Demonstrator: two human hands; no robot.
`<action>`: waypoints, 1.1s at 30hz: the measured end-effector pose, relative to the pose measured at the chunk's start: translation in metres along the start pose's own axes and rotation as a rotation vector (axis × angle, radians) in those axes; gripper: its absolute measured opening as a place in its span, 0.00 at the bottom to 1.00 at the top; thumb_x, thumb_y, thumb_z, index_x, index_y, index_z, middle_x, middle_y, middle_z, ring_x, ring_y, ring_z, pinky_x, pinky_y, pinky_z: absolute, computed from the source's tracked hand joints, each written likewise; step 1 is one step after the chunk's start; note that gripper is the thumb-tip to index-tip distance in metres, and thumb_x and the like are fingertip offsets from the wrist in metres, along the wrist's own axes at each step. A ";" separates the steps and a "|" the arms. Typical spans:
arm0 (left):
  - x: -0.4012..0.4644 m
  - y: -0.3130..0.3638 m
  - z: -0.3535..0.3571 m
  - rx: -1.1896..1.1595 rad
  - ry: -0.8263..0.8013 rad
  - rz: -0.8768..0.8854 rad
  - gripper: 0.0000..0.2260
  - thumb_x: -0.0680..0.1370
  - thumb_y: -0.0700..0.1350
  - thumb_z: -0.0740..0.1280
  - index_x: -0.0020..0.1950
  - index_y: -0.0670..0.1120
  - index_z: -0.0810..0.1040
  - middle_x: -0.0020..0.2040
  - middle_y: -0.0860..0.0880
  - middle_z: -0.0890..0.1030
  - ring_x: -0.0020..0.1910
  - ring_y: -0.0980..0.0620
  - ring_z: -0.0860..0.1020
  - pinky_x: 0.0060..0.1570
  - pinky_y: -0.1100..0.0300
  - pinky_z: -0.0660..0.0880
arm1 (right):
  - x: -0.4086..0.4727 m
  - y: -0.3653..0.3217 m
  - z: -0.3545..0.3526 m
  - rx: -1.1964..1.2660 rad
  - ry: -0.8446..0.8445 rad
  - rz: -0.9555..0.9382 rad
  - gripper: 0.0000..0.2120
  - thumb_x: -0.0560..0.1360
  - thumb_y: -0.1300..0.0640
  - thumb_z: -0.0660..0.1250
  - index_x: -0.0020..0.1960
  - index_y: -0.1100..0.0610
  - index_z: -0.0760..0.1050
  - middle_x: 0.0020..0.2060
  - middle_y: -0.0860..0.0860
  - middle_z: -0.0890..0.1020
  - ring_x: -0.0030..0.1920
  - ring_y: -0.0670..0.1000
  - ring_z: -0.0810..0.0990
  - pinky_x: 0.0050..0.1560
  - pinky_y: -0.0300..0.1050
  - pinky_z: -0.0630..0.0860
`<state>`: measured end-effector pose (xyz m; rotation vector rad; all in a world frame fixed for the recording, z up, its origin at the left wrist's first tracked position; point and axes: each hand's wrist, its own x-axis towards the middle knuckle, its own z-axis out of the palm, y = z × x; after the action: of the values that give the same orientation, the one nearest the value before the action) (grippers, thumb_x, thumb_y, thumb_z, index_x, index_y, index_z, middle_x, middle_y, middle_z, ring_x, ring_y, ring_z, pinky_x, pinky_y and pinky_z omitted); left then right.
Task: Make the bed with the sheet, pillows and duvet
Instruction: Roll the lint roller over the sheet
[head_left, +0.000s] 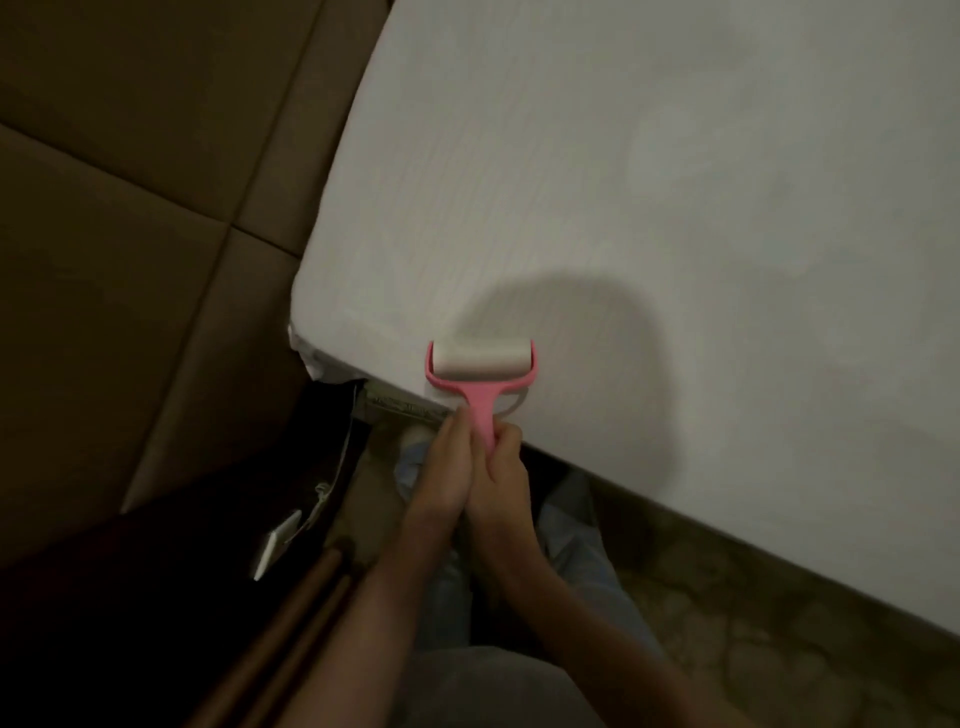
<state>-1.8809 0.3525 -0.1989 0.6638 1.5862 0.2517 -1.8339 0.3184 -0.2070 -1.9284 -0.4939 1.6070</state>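
Observation:
A white sheet (649, 218) covers the mattress, which fills the upper right of the view and lies smooth. A pink lint roller (480, 369) with a white roll rests on the sheet at the bed's near edge, close to the corner. My left hand (449, 467) and my right hand (501, 470) both grip its pink handle, side by side, just off the mattress edge. No pillows or duvet are in view.
A padded brown headboard (135, 218) stands at the left, against the mattress corner. Below it is a dark bedside surface (171, 545) with a white charger (275, 545) and cable. A patterned floor (753, 623) runs along the bed's side. My legs stand between bed and bedside surface.

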 end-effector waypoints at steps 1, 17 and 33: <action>0.000 -0.001 -0.004 0.027 -0.007 0.007 0.13 0.84 0.50 0.49 0.42 0.59 0.66 0.43 0.61 0.69 0.43 0.62 0.70 0.44 0.72 0.67 | -0.003 0.002 0.007 0.025 0.028 -0.014 0.07 0.82 0.55 0.56 0.54 0.58 0.68 0.42 0.50 0.79 0.41 0.46 0.80 0.45 0.47 0.78; 0.041 0.010 -0.118 0.204 -0.038 -0.017 0.11 0.80 0.49 0.61 0.44 0.46 0.79 0.39 0.48 0.80 0.44 0.49 0.79 0.41 0.59 0.70 | 0.008 -0.017 0.131 0.097 0.238 0.068 0.03 0.81 0.54 0.59 0.50 0.52 0.66 0.38 0.45 0.77 0.40 0.43 0.77 0.38 0.39 0.69; 0.185 0.148 -0.062 0.472 0.041 0.328 0.11 0.79 0.50 0.63 0.37 0.52 0.76 0.36 0.54 0.77 0.36 0.58 0.76 0.37 0.64 0.70 | 0.173 -0.131 0.098 0.211 0.273 -0.007 0.13 0.76 0.39 0.53 0.52 0.46 0.67 0.49 0.51 0.77 0.47 0.49 0.79 0.50 0.52 0.79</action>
<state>-1.9015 0.5868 -0.2662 1.2960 1.5831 0.1293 -1.8834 0.5441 -0.2661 -1.9402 -0.2101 1.3068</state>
